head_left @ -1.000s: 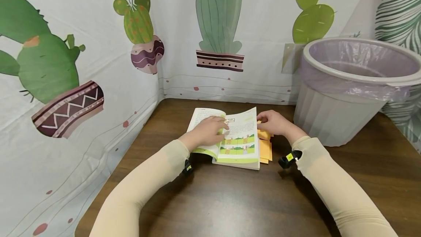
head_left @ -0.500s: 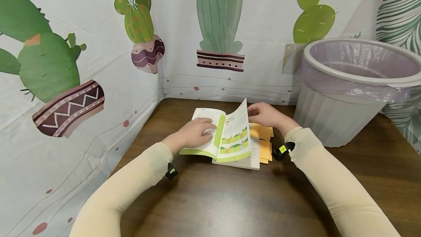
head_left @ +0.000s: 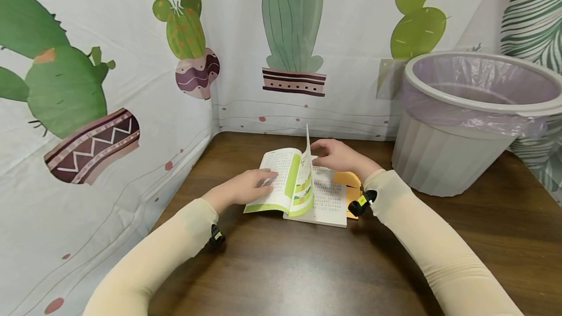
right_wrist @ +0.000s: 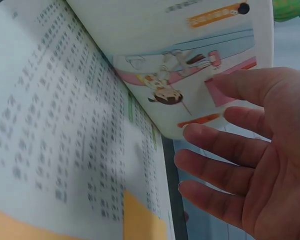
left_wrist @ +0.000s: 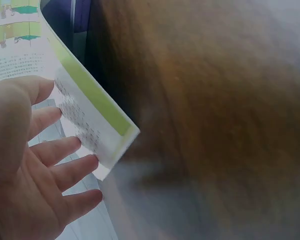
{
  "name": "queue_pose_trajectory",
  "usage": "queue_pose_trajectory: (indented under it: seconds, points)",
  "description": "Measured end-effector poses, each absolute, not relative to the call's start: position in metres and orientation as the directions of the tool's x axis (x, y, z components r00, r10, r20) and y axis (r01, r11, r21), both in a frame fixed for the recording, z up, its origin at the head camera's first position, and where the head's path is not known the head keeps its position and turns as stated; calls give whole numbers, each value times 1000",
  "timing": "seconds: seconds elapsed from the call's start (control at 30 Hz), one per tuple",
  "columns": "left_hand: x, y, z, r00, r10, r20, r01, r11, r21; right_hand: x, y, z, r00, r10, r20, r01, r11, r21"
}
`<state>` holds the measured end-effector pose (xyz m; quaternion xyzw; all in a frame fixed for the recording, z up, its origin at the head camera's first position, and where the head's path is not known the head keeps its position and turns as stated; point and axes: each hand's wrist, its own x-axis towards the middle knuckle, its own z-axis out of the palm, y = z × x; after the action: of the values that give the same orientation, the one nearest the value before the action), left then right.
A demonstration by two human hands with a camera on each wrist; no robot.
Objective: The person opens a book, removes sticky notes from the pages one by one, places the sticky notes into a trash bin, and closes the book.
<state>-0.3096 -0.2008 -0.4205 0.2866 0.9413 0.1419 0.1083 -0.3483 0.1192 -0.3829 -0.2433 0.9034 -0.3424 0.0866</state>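
An open book (head_left: 330, 213) with printed text and green bands lies on the brown table. One illustrated page (head_left: 304, 187) stands nearly upright at the spine. My left hand (head_left: 243, 187) has its fingers spread over the left-hand pages (head_left: 281, 157); in the left wrist view its fingertips lie along the curved page (left_wrist: 85, 100). Against the raised page, my right hand (head_left: 338, 155) extends loosely straight fingers; the right wrist view has its thumb (right_wrist: 245, 85) in front of the page's drawing (right_wrist: 190, 75). Orange paper pieces (head_left: 349, 179) stick out from the book's right side.
At the right stands a large pale bin (head_left: 443, 150) with a purple liner, close behind my right forearm. A cactus-print cloth (head_left: 241, 62) hangs behind and to the left of the table (head_left: 281, 267).
My right hand has moved left, swinging the page up from the right-hand side to nearly upright. My left hand has slid left, away from the spine. More text shows on the right page.
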Motion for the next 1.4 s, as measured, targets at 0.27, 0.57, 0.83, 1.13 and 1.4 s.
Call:
queue_pose_trajectory:
  seconds: [0.27,0.57,0.83,1.13,1.4]
  points:
    - [-301,-213,-421,-825,549,-137,469,798,378,-346,103,-387,-856,-517,17,-377,600,-706]
    - [-297,-223,-427,-834,538,-120,460,800,385,-344,88,-398,-859,-512,-11,-341,587,-734]
    - [-297,-230,-432,-841,537,-74,467,787,404,-344,76,-410,-858,-511,-44,-319,598,-735]
    - [-296,-238,-436,-844,534,-39,476,782,403,-338,66,-423,-879,-472,-69,-286,638,-715]
    - [-298,-242,-434,-858,513,-32,458,792,403,-338,63,-433,-860,-503,-83,-337,683,-648]
